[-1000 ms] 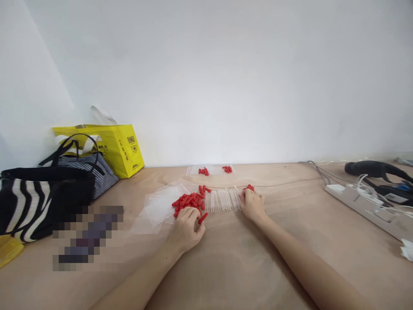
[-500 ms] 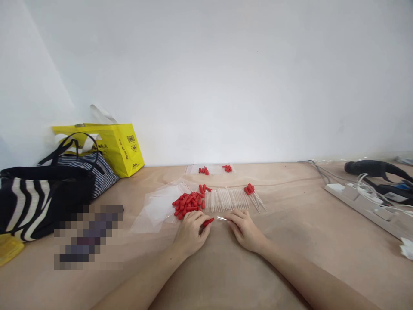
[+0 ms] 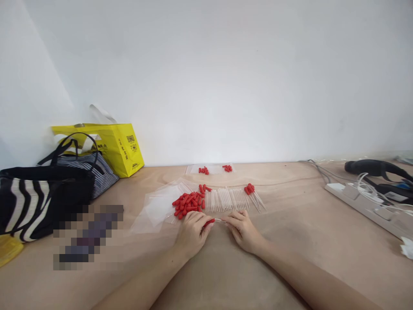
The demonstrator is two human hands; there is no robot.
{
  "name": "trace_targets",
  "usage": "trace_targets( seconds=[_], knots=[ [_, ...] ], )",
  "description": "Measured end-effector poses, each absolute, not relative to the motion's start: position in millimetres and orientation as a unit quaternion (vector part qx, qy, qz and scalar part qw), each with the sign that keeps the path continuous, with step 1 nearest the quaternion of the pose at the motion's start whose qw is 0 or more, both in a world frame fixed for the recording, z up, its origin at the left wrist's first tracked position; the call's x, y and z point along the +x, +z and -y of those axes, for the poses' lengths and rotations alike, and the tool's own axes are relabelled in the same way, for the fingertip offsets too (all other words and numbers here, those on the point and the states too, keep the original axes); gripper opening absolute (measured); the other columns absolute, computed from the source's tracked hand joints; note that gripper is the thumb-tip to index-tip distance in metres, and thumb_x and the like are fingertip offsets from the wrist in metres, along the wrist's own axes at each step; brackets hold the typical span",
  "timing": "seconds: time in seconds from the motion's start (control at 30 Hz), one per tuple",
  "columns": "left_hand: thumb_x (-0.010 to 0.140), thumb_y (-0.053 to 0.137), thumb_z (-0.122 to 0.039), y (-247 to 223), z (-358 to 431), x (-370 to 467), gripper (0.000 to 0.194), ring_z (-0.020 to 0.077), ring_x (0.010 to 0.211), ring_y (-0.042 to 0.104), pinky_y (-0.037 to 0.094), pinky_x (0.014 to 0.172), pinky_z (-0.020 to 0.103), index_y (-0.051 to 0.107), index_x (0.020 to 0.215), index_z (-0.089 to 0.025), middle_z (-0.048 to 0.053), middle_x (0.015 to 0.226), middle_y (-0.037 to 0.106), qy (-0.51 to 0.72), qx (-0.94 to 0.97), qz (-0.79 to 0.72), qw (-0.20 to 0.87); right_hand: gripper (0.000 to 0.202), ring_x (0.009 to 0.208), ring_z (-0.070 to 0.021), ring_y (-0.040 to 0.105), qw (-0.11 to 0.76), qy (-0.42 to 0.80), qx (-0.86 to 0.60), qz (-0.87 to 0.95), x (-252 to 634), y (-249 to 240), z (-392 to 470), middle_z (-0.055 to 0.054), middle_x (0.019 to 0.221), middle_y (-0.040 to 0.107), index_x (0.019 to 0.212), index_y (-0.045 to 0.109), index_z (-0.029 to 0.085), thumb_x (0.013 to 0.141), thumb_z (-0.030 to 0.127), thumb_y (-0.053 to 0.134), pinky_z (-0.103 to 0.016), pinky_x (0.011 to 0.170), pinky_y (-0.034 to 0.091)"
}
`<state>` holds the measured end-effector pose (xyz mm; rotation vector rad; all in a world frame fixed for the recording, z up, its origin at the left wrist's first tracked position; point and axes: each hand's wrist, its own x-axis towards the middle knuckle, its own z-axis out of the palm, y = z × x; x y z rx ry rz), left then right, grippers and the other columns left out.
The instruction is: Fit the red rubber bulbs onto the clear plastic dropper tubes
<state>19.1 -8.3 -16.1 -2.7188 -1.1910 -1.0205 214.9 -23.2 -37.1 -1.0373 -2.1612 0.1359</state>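
Observation:
My left hand (image 3: pixel 194 232) pinches a red rubber bulb (image 3: pixel 209 222) between thumb and fingers. Opposite it, my right hand (image 3: pixel 241 228) grips a thin clear dropper tube (image 3: pixel 220 220), whose end meets the open end of the bulb. Whether the tube sits inside the bulb is too small to tell. Beyond my left hand lies a pile of red rubber bulbs (image 3: pixel 189 202). A row of clear tubes (image 3: pixel 227 199) is laid side by side behind both hands. To its right rest several tubes with red bulbs on their ends (image 3: pixel 250 189).
Clear plastic bags (image 3: pixel 158 211) lie left of the pile. A filled clear bag (image 3: pixel 214 170) with red bulbs and tubes lies near the wall. At left stand a yellow bag (image 3: pixel 125 150) and a black bag (image 3: pixel 48 202); at right, a power strip (image 3: pixel 358 204) with cables.
My right hand has moved slightly left, bringing the tube up to the red bulb and closing the gap between them. The left hand has barely moved.

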Motion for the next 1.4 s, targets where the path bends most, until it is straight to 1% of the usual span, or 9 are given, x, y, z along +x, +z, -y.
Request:
trace_targets(
  seconds=[0.2, 0.33, 0.47, 0.57, 0.7, 0.87, 1.03, 1.13, 1.4],
  knots=[
    [0.085, 0.040, -0.026, -16, 10, 20, 0.020, 0.0155, 0.072, 0.052, 0.037, 0.076, 0.034, 0.059, 0.080, -0.019, 0.002, 0.073, 0.060, -0.327, -0.869, 0.372, 0.001, 0.030, 0.070, -0.0121, 0.051, 0.365, 0.027, -0.386, 0.847, 213, -35, 25, -0.004, 0.080, 0.060, 0.104, 0.056, 0.021, 0.083, 0.011, 0.037, -0.029, 0.069, 0.030],
    [0.085, 0.039, -0.026, -15, 11, 20, 0.020, 0.0152, 0.072, 0.051, 0.036, 0.076, 0.033, 0.057, 0.080, -0.019, 0.002, 0.073, 0.060, -0.337, -0.870, 0.360, -0.004, 0.031, 0.066, -0.0111, 0.048, 0.357, -0.014, -0.378, 0.854, 214, -31, 26, -0.002, 0.076, 0.058, 0.104, 0.056, 0.022, 0.082, 0.010, 0.037, -0.029, 0.068, 0.026],
    [0.085, 0.039, -0.025, -15, 11, 20, 0.019, 0.0140, 0.071, 0.052, 0.034, 0.081, 0.034, 0.056, 0.079, -0.019, 0.000, 0.072, 0.061, -0.335, -0.878, 0.342, -0.008, 0.035, 0.060, -0.0102, 0.044, 0.351, -0.060, -0.371, 0.858, 215, -29, 27, 0.000, 0.071, 0.057, 0.100, 0.058, 0.022, 0.076, 0.005, 0.037, -0.029, 0.065, 0.022],
    [0.085, 0.040, -0.024, -16, 12, 20, 0.018, 0.0136, 0.070, 0.053, 0.033, 0.083, 0.035, 0.056, 0.079, -0.020, 0.000, 0.071, 0.061, -0.330, -0.882, 0.336, -0.010, 0.033, 0.057, -0.0100, 0.041, 0.352, -0.079, -0.368, 0.857, 214, -29, 27, 0.000, 0.069, 0.056, 0.092, 0.059, 0.020, 0.074, 0.003, 0.036, -0.029, 0.063, 0.021],
    [0.084, 0.040, -0.023, -15, 13, 20, 0.016, 0.0130, 0.069, 0.053, 0.031, 0.085, 0.035, 0.055, 0.077, -0.019, -0.001, 0.070, 0.061, -0.332, -0.881, 0.336, -0.011, 0.028, 0.057, -0.0105, 0.038, 0.362, -0.081, -0.364, 0.854, 210, -27, 28, -0.001, 0.068, 0.055, 0.087, 0.059, 0.017, 0.076, 0.006, 0.036, -0.028, 0.062, 0.021],
    [0.083, 0.041, -0.023, -15, 14, 22, 0.016, 0.0120, 0.067, 0.054, 0.030, 0.085, 0.035, 0.055, 0.076, -0.019, -0.002, 0.069, 0.061, -0.334, -0.884, 0.328, -0.014, 0.026, 0.057, -0.0108, 0.037, 0.366, -0.076, -0.358, 0.855, 206, -25, 28, -0.001, 0.067, 0.054, 0.082, 0.059, 0.016, 0.076, 0.007, 0.036, -0.028, 0.062, 0.021],
    [0.084, 0.040, -0.023, -14, 14, 23, 0.017, 0.0122, 0.067, 0.054, 0.029, 0.086, 0.036, 0.054, 0.075, -0.019, -0.001, 0.068, 0.062, -0.336, -0.883, 0.328, -0.014, 0.027, 0.057, -0.0108, 0.037, 0.370, -0.063, -0.356, 0.856, 205, -29, 27, -0.001, 0.067, 0.052, 0.082, 0.058, 0.016, 0.072, 0.004, 0.036, -0.028, 0.063, 0.021],
    [0.084, 0.040, -0.023, -14, 15, 23, 0.018, 0.0121, 0.067, 0.053, 0.029, 0.086, 0.037, 0.054, 0.074, -0.019, -0.001, 0.068, 0.061, -0.338, -0.882, 0.327, -0.017, 0.026, 0.058, -0.0108, 0.036, 0.374, -0.055, -0.352, 0.856, 204, -32, 26, -0.001, 0.067, 0.052, 0.081, 0.058, 0.016, 0.072, 0.004, 0.037, -0.027, 0.063, 0.021],
    [0.084, 0.043, -0.026, -15, 10, 19, 0.015, 0.0114, 0.069, 0.053, 0.024, 0.090, 0.038, 0.055, 0.077, -0.020, -0.003, 0.070, 0.061, -0.309, -0.892, 0.329, -0.035, 0.024, 0.060, -0.0111, 0.039, 0.374, -0.034, -0.355, 0.856, 204, -33, 24, -0.002, 0.069, 0.054, 0.084, 0.058, 0.017, 0.080, 0.009, 0.036, -0.027, 0.064, 0.021]
  ],
)
